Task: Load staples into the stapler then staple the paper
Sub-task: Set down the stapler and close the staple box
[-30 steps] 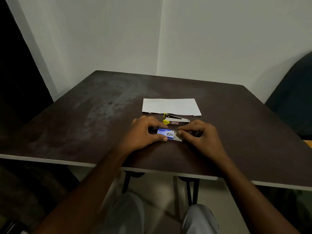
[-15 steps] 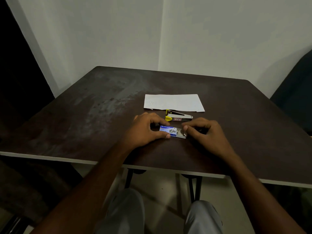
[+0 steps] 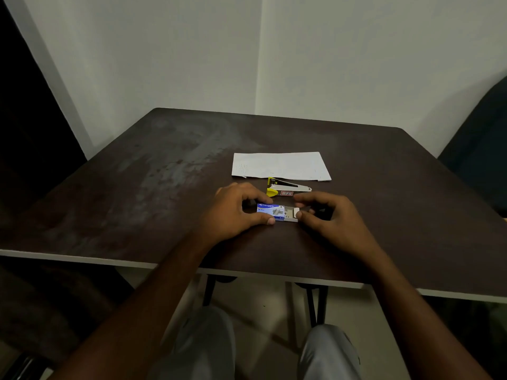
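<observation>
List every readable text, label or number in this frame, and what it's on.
"Kangaro": white brand print on the blue sleeve of the staple box.
Smaller print below the brand on that box: too small to read.
Red-bordered label on the side of the stapler: characters blurred, unreadable.
Faint marks near the left edge of the paper: too faint to read.

Staple box [image 3: 270, 211]: drawer contents too small to tell | stapler [image 3: 288, 187]: red label illegible | table [image 3: 137, 187]: near-right corner cut off.
</observation>
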